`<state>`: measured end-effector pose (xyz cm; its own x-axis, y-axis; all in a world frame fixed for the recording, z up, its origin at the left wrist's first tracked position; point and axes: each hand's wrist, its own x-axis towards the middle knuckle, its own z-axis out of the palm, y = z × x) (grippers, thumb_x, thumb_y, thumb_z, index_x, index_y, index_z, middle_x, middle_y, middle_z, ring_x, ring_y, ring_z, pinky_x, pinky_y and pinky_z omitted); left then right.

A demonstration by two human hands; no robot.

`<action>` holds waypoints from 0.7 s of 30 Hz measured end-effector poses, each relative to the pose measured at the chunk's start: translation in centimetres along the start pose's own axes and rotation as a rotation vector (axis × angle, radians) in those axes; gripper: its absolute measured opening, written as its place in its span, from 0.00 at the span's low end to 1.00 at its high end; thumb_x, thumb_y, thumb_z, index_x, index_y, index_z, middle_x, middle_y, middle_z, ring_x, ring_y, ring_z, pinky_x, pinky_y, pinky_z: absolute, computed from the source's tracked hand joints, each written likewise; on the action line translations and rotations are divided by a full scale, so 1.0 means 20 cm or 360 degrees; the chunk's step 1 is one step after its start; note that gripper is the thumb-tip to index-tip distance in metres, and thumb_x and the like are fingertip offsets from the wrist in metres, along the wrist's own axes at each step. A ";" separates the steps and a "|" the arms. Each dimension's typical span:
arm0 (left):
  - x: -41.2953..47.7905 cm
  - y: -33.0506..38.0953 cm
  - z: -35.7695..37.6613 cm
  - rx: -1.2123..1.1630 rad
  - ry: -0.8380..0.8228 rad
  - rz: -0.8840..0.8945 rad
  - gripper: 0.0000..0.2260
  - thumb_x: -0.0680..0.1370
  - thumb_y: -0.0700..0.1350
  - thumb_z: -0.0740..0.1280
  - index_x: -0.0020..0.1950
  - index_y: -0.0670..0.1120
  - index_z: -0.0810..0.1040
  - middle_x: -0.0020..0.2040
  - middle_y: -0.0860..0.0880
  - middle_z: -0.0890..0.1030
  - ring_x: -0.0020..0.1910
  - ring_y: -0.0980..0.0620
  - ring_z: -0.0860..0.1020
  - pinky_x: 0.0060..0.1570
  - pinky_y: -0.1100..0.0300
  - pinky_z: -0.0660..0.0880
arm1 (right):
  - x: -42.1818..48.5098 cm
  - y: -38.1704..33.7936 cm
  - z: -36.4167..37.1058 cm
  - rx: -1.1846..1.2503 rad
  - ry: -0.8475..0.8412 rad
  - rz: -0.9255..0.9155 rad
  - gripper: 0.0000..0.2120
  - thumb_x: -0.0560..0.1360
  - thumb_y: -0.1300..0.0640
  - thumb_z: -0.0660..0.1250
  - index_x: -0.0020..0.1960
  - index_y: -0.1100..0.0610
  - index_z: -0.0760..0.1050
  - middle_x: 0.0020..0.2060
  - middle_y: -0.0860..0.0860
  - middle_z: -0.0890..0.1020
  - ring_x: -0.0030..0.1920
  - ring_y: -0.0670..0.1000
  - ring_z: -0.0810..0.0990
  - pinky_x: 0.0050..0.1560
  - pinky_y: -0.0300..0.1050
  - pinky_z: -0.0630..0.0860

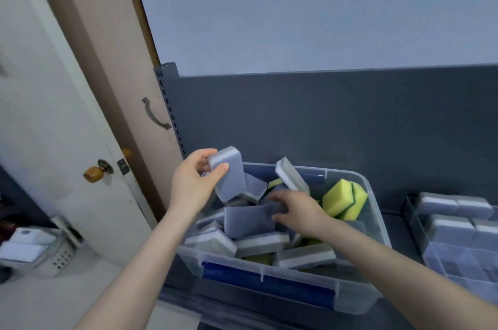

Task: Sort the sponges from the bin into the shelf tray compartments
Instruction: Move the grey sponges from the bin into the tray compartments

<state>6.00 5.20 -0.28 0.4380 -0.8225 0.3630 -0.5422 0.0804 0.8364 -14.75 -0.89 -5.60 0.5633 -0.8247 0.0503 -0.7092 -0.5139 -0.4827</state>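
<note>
A clear plastic bin (pixel 377 235) with blue latches stands on the dark shelf, full of several grey-and-white sponges and some yellow-green ones (pixel 343 199). My left hand (pixel 192 181) holds one grey sponge (pixel 229 173) lifted above the bin's left rear corner, thumb across its face. My right hand (pixel 296 211) reaches down into the bin, its fingers curled over the edge of a flat grey sponge (pixel 249 220) lying on the pile. At the right, the clear tray (pixel 442 257) with compartments holds several grey sponges in its rear cells.
A dark grey shelf back panel (pixel 323 119) rises behind the bin. A white door (pixel 54 114) with a brown knob (pixel 94 172) stands to the left. A wire basket (pixel 35 251) with white items sits low at the left.
</note>
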 end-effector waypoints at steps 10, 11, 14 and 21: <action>0.01 -0.04 -0.03 -0.0047 -0.0037 -0.0032 0.13 0.73 0.47 0.73 0.56 0.53 0.78 0.49 0.57 0.80 0.48 0.57 0.77 0.42 0.66 0.71 | 0.05 -0.04 0.08 -0.0160 -0.0108 -0.0027 0.24 0.69 0.57 0.71 0.65 0.50 0.74 0.61 0.49 0.78 0.61 0.51 0.75 0.60 0.42 0.71; 0.02 -0.04 -0.02 -0.0055 -0.0035 -0.0031 0.13 0.73 0.47 0.73 0.56 0.53 0.78 0.49 0.58 0.80 0.48 0.58 0.77 0.42 0.66 0.71 | 0.05 -0.04 0.07 -0.0150 -0.0077 -0.0027 0.23 0.68 0.56 0.72 0.63 0.51 0.75 0.59 0.49 0.79 0.59 0.51 0.75 0.58 0.42 0.72; 0.02 -0.03 -0.01 -0.0131 -0.0007 -0.0041 0.12 0.73 0.47 0.73 0.56 0.54 0.78 0.49 0.59 0.80 0.48 0.59 0.77 0.45 0.65 0.73 | 0.00 -0.05 0.00 0.0013 0.0056 0.0017 0.20 0.64 0.58 0.74 0.56 0.53 0.79 0.47 0.48 0.79 0.48 0.48 0.76 0.45 0.39 0.72; 0.01 0.04 0.04 -0.0388 0.0101 -0.0025 0.13 0.73 0.46 0.73 0.57 0.51 0.79 0.51 0.57 0.81 0.49 0.60 0.78 0.47 0.64 0.74 | -0.16 0.00 -0.13 0.0357 0.0480 0.0226 0.17 0.66 0.59 0.73 0.54 0.52 0.74 0.42 0.46 0.79 0.43 0.47 0.77 0.39 0.33 0.68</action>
<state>5.15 4.62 0.20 0.4935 -0.7882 0.3676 -0.3493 0.2075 0.9138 -17.61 1.15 -3.54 0.2932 -0.9332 0.2075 -0.6422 -0.3531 -0.6804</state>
